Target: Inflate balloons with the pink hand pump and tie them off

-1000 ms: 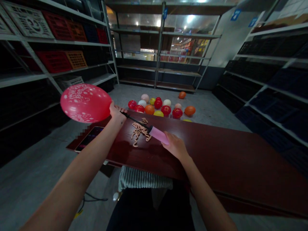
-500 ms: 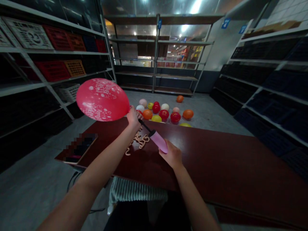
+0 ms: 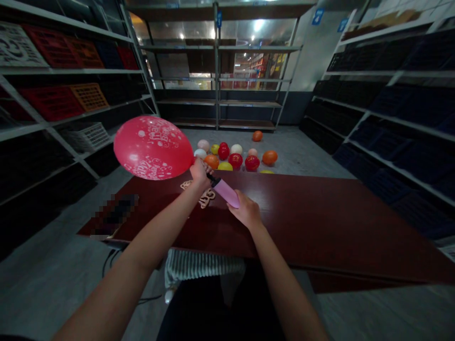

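My left hand (image 3: pixel 201 171) is closed around the neck of an inflated red balloon (image 3: pixel 153 148) with white printed lettering. The black end of a hand balloon pump (image 3: pixel 226 192) meets those same fingers, and the exact joint with the balloon is hidden. Around the pump's pink barrel my right hand (image 3: pixel 246 211) is wrapped, lower and to the right. Only a short stretch of black shaft shows between barrel and left hand. Below them, several uninflated beige long balloons (image 3: pixel 206 198) lie in a curly heap on the dark red table (image 3: pixel 302 222), partly behind my left wrist.
Several inflated balloons (image 3: pixel 235 161) in red, orange, yellow, white and pink lie on the floor past the table. A pixelated dark flat object (image 3: pixel 119 213) rests at the table's left end. Shelves with crates (image 3: pixel 50 102) line the left, and a metal rack (image 3: pixel 216 71) stands behind.
The pump's barrel has moved closer to my left hand, so less black shaft shows. The balloon stays held at its neck. My view has shifted slightly right and down.
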Demonstrator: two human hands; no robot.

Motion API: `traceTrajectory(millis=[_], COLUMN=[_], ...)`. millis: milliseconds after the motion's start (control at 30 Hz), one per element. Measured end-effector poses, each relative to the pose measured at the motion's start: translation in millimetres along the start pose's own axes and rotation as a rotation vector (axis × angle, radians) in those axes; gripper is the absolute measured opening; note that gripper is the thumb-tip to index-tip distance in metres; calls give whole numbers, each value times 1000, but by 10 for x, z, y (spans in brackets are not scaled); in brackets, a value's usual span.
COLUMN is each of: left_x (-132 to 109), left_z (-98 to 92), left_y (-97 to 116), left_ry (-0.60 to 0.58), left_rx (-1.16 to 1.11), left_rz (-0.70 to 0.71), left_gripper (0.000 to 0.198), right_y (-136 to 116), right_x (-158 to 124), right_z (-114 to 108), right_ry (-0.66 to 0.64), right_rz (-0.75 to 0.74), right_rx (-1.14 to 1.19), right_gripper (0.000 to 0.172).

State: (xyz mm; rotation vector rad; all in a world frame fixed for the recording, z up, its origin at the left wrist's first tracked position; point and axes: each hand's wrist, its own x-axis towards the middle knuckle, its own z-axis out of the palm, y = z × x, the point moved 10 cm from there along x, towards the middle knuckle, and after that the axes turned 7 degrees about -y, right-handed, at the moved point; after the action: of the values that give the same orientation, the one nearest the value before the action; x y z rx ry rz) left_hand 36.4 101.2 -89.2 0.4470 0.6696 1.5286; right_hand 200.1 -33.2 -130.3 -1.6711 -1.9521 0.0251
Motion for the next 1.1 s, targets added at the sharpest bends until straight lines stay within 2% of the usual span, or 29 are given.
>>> traceTrajectory(millis=[67, 167, 400, 467, 567, 700, 800, 967, 1100], left_x=[2, 12, 70, 83, 96, 51, -17, -110, -174], left_z=[-100, -308, -849, -924, -877, -615, -367, -37, 91], left_y=[170, 404, 1168, 1314, 1408, 1337, 1150, 500, 40], left_ry=[25, 85, 184, 203, 196, 166, 131, 53, 22], left_rx=[-8, -25, -76, -82, -72, -54, -23, 30, 98], left_rz=[67, 78, 149, 167, 204, 277, 313, 283, 264], left_gripper=[47, 46, 42, 43, 44, 46, 47, 47, 49], right_y=[-44, -112, -264, -296, -282, -105, 24, 122, 188], right_x=[-13, -40, -64, -57, -42, -16, 7, 38, 40], right_z=[14, 53, 122, 127, 113, 40, -21, -51, -56], right_ry=[-16, -51, -134, -135, -106, -31, 22, 50, 49], right_rz=[-30, -91, -173, -182, -178, -96, -30, 31, 75], right_rx=[-16, -44, -83, -88, -76, -73, -79, -87, -96], right_gripper=[46, 47, 46, 46, 46, 46, 46, 47, 51])
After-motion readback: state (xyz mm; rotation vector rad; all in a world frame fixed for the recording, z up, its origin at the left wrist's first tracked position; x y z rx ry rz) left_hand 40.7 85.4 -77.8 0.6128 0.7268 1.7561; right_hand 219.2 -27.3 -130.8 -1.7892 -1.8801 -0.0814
